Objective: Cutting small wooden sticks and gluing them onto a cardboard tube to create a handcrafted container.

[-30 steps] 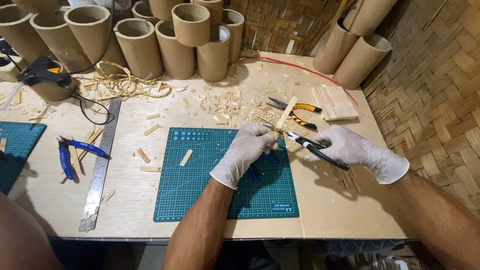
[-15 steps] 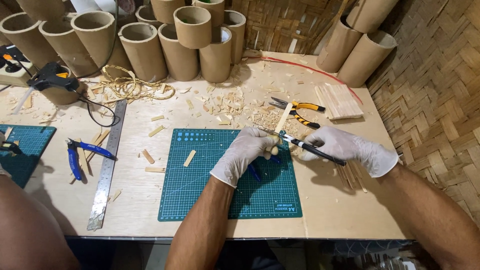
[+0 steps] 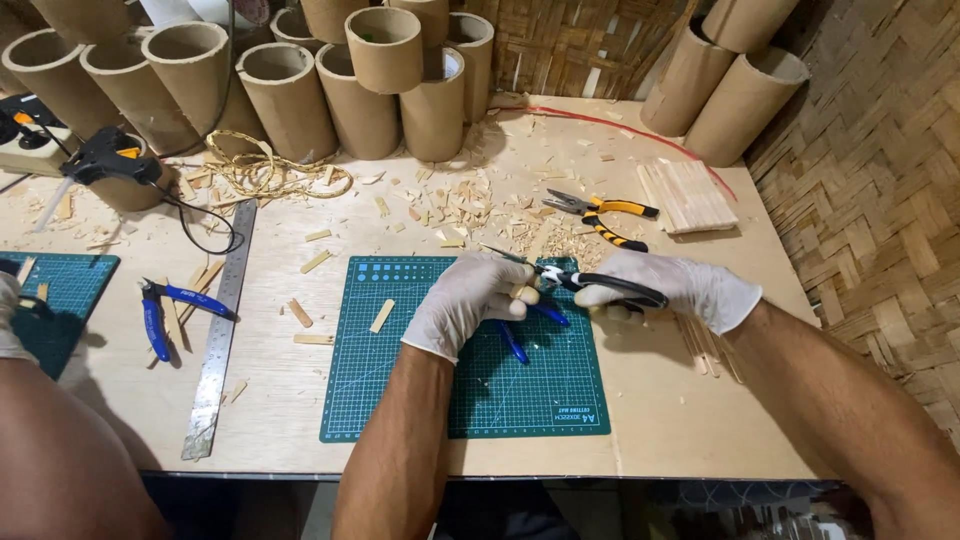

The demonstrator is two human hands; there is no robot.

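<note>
Both hands wear white gloves and meet over the top right of a green cutting mat (image 3: 400, 390). My left hand (image 3: 463, 300) pinches a small wooden stick piece (image 3: 527, 293) between its fingertips. My right hand (image 3: 680, 285) grips black-handled scissors (image 3: 560, 275), whose blades point left at the stick. Blue-handled pliers (image 3: 520, 330) lie on the mat just under my left hand. Loose wooden strips (image 3: 382, 315) rest on the mat's left part.
Yellow-handled pliers (image 3: 605, 212), a stack of flat sticks (image 3: 688, 195) and wood chips lie behind the mat. Cardboard tubes (image 3: 385, 75) line the back. A steel ruler (image 3: 222, 330), blue cutters (image 3: 165, 305), a glue gun (image 3: 105, 160) and another person's gloved hand (image 3: 12, 320) are at left.
The stick and scissors have come down slightly toward the mat, and the long stick held a second ago now shows only as a short piece at my left fingertips.
</note>
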